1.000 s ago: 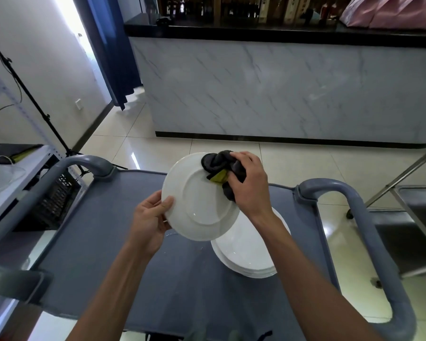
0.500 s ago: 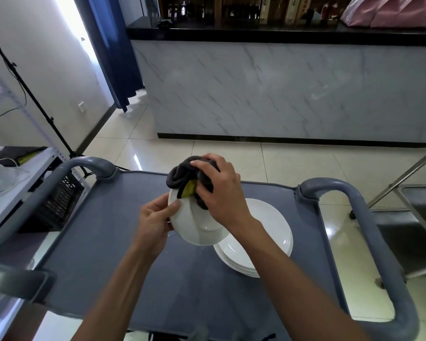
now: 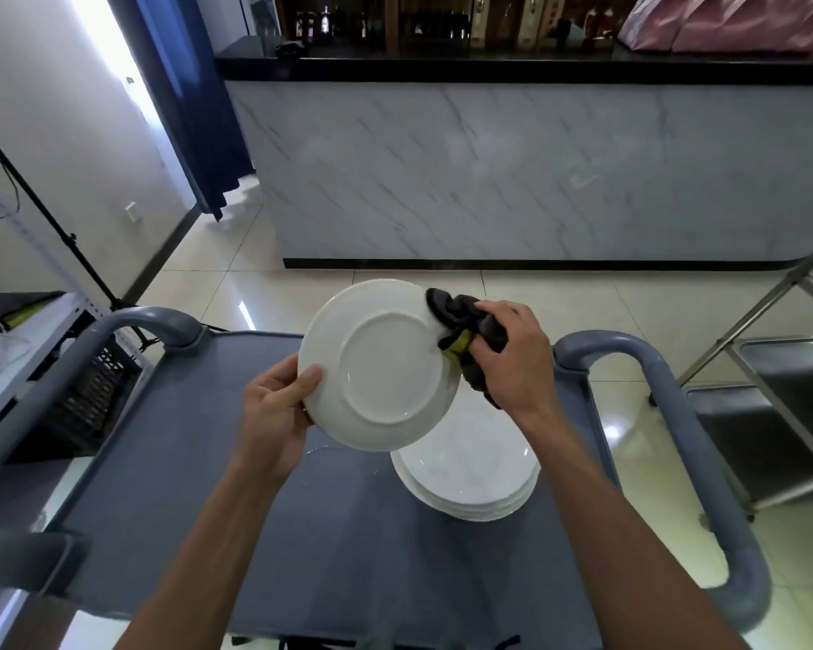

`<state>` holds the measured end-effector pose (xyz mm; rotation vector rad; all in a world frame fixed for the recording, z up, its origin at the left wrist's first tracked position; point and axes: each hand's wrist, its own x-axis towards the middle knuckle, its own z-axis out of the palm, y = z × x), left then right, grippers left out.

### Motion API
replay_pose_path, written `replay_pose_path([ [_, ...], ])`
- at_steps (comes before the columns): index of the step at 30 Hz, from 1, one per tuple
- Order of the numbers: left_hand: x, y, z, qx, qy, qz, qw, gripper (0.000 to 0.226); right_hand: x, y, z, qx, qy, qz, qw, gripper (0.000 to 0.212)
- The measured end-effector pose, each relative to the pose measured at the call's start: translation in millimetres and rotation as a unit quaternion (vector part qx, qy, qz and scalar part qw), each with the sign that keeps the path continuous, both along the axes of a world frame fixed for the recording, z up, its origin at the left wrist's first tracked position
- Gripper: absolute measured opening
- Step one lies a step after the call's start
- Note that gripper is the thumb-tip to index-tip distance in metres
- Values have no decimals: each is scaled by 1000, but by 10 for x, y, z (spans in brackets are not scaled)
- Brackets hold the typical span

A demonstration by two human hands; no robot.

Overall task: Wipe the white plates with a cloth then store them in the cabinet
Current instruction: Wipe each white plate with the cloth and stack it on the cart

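My left hand [image 3: 275, 408] pinches the plate [image 3: 380, 363] rim; right hand [image 3: 512, 356] clamps the soft cloth [image 3: 465, 321]. Glazed, slippery, breakable: hold by edge.

We are facing a marble-fronted bar counter [image 3: 512, 171] with a black top, glossy cream floor tiles [image 3: 559, 302], a dark blue curtain [image 3: 193, 100] beside bright daylight, a steel rack [image 3: 780, 368] standing right.

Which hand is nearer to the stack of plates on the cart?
Right. The right hand holds the cloth just above the stack; the left hand is farther left.
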<state>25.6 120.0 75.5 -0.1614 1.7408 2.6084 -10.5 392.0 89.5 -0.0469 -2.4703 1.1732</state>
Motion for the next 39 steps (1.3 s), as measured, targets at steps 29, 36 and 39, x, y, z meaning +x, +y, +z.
replay_pose_path([
  [29,-104,1180,-413,-588,485,-76,643,21,929,847,-104,19,16,-143,989,41],
  [36,17,1144,-597,-623,514,-150,570,36,961,819,-211,15,-2,-150,989,42],
  [39,77,1108,-661,-629,513,-188,553,38,963,762,-256,10,-14,-144,989,41],
])
